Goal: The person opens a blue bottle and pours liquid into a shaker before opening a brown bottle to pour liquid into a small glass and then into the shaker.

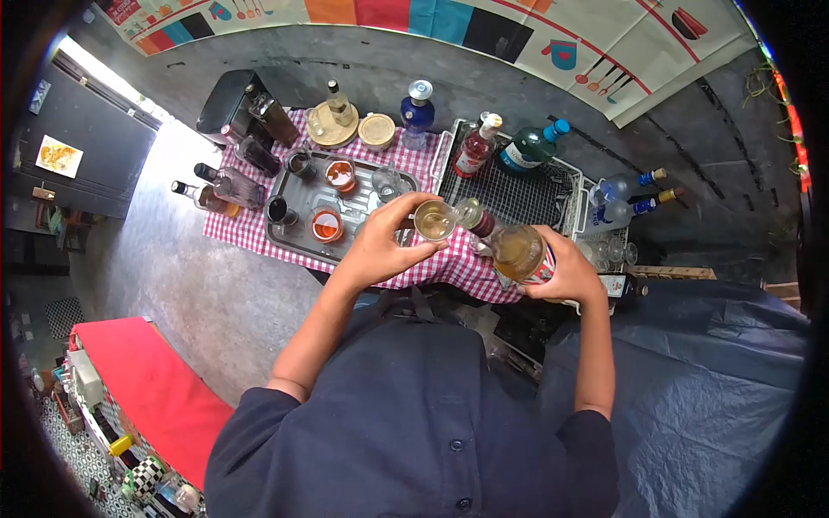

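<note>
My left hand (384,244) is closed around a small clear glass (434,221) with pale yellow liquid in it. In my right hand (570,268) is a clear bottle (518,253) of yellowish liquid, tilted so that its neck points at the glass. The bottle's mouth overlaps the glass's rim in this view. Just left of my left hand stands a grey metal tray (298,237). On it are a glass of orange-red drink (327,224), a second glass of reddish drink (340,176), dark jiggers and an empty-looking glass (386,183).
A wire rack (553,194) at the right holds a red bottle (475,148) and a green bottle (531,148). Behind the tray stand a blue bottle (417,112) and a round wooden board (332,125). Several bottles line the left side of the checked tablecloth (237,226).
</note>
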A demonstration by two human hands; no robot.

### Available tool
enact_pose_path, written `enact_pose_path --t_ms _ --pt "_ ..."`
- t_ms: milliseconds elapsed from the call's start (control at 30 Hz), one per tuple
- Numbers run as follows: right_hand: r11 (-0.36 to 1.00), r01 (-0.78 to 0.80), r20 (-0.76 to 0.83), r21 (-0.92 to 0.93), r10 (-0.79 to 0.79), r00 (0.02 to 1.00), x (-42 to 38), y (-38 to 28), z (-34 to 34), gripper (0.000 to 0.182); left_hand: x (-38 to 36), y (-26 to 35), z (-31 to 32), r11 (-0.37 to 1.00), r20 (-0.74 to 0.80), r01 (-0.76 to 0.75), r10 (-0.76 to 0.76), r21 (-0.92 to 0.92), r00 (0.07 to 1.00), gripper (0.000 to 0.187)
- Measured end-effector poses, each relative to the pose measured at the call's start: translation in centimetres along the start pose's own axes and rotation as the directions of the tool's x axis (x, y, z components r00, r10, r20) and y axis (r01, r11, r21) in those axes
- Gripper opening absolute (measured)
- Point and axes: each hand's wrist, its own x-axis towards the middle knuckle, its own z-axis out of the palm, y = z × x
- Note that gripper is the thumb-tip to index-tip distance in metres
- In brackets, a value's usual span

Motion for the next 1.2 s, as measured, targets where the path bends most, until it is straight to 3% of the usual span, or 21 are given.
enact_pose_path --t_ms 200,400,667,900,1067,1200 --pt "0.967 -0.017 -0.193 0.256 0.068 0.979 -0.8 2.7 -0.1 0.082 0.2 -0.5 1.7 0.999 0.036 0.047 -0.048 0.018 0.998 0.054" --pt "0.871 0.046 -0.435 0.490 0.198 0.879 0.9 8.3 0.7 0.087 0.2 -3.1 4.4 0.992 0.035 0.116 -0.118 0.040 0.992 0.050" --pt "0.928 0.151 -0.664 0.340 0.123 0.737 7.9 17.8 4.5 0.075 -0.7 -6.3 7.7 0.969 -0.051 0.245 -0.243 0.040 0.969 0.048" --pt "0.882 0.198 -0.676 0.428 0.167 0.718 10.2 22.0 8.0 0.068 -2.1 -8.2 10.4 0.963 -0.183 0.259 -0.242 0.075 0.953 0.049" --pt "0.944 0.123 -0.709 0.305 0.139 0.691 11.2 23.7 9.6 0.068 -2.9 -8.2 12.0 0.938 -0.200 0.345 -0.332 0.034 0.922 0.053" --pt "0.904 0.129 -0.600 0.408 0.159 0.784 11.3 25.7 9.8 0.079 -3.2 -8.9 12.7 0.950 -0.187 0.313 -0.305 0.013 0.934 0.052"
